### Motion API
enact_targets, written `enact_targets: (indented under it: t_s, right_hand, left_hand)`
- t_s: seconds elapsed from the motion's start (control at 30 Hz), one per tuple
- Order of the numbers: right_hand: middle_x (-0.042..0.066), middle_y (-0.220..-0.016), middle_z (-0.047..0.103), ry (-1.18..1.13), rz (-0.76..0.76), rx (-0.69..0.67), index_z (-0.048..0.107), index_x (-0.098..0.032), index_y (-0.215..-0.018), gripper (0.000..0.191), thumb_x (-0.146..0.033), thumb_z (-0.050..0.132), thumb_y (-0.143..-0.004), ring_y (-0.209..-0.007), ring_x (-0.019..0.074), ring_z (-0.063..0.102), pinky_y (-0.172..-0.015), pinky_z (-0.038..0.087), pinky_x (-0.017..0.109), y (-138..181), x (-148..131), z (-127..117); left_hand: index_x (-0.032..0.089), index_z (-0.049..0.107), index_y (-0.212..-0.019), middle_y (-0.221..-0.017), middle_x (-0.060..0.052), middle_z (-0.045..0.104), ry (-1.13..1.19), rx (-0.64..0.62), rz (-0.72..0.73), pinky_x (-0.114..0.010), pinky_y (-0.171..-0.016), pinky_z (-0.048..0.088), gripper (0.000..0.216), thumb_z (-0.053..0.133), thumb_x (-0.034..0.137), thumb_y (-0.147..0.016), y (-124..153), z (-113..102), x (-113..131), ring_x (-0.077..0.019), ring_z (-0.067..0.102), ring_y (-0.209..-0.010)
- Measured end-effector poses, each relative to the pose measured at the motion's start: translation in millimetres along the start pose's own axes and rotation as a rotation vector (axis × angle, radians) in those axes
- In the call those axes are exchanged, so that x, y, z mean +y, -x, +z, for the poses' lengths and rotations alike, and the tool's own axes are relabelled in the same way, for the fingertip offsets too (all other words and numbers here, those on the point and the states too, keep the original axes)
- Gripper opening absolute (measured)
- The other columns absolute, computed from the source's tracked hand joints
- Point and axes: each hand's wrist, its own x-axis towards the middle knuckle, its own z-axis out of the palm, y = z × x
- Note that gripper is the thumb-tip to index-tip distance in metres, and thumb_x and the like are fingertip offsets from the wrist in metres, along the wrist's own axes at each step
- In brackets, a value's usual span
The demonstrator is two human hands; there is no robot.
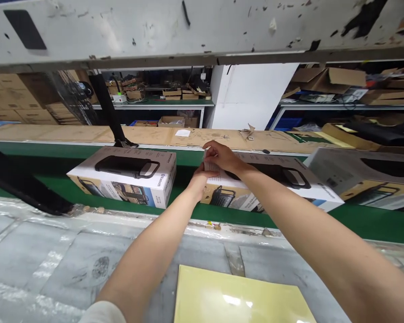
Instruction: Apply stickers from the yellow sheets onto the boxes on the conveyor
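A white printed speaker box [272, 168], with a black speaker pictured on top, lies on the green conveyor belt [188, 213] in front of me. At its left end, my left hand [202, 177] is closed against the corner, thumb over the top edge and the other fingers hidden. My right hand [222, 157] is just above the same end, fingers curled in a pinch; whatever is between them is too small or hidden to make out. My right forearm crosses over the box's top and hides part of it.
A similar box [131, 172] lies on the belt to the left, another [373, 177] to the right. Yellow glossy sheets [239, 298] lie on the film-covered table [97, 251] near me. A black post [106, 105] stands beyond the belt, and a scuffed beam [202, 33] spans overhead.
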Motion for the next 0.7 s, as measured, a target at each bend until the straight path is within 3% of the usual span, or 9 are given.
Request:
enact_targets:
  t_s: [0.27, 0.43, 0.57, 0.7]
  right_hand:
    - [0.003, -0.091, 0.07, 0.2, -0.049, 0.029, 0.065, -0.022, -0.103, 0.032, -0.017, 0.071, -0.072, -0.087, 0.0228, 0.065, -0.083, 0.054, 0.037, -11.4, 17.5, 4.2]
    - [0.01, -0.105, 0.073, 0.316, -0.091, 0.046, 0.07, -0.018, -0.106, 0.03, -0.011, 0.051, -0.083, -0.099, 0.0267, 0.068, -0.092, 0.054, 0.044, -5.3, 21.5, -2.6]
    - [0.007, -0.121, 0.073, 0.409, -0.249, -0.161, 0.076, -0.023, -0.108, 0.038, -0.005, 0.052, -0.084, -0.117, 0.026, 0.065, -0.107, 0.047, 0.042, 7.2, 7.2, -10.8]
    - [0.01, -0.117, 0.075, 0.715, -0.444, -0.405, 0.077, -0.021, -0.106, 0.028, -0.008, 0.06, -0.089, -0.117, 0.0281, 0.064, -0.103, 0.049, 0.042, -0.2, -14.4, -3.9]
  left_hand:
    - [0.021, 0.066, -0.116, -0.082, -0.003, 0.073, -0.001, 0.015, -0.002, -0.03, -0.068, 0.051, 0.064, 0.076, 0.014, -0.053, 2.0, -4.7, 3.8, -0.0222, 0.068, -0.072]
    - [0.019, 0.066, -0.111, -0.08, -0.004, 0.072, -0.012, 0.043, -0.016, -0.03, -0.066, 0.05, 0.06, 0.076, 0.014, -0.052, 4.6, -7.2, 6.6, -0.0222, 0.067, -0.069]
    - [0.018, 0.067, -0.099, -0.072, -0.002, 0.069, -0.009, 0.046, 0.026, -0.028, -0.062, 0.048, 0.048, 0.073, 0.01, -0.052, 3.9, -8.1, 8.0, -0.0202, 0.064, -0.063]
    - [0.016, 0.067, -0.093, -0.067, -0.001, 0.065, -0.025, 0.096, 0.02, -0.028, -0.062, 0.047, 0.041, 0.073, 0.008, -0.054, 2.1, -10.3, 6.9, -0.0201, 0.064, -0.063]
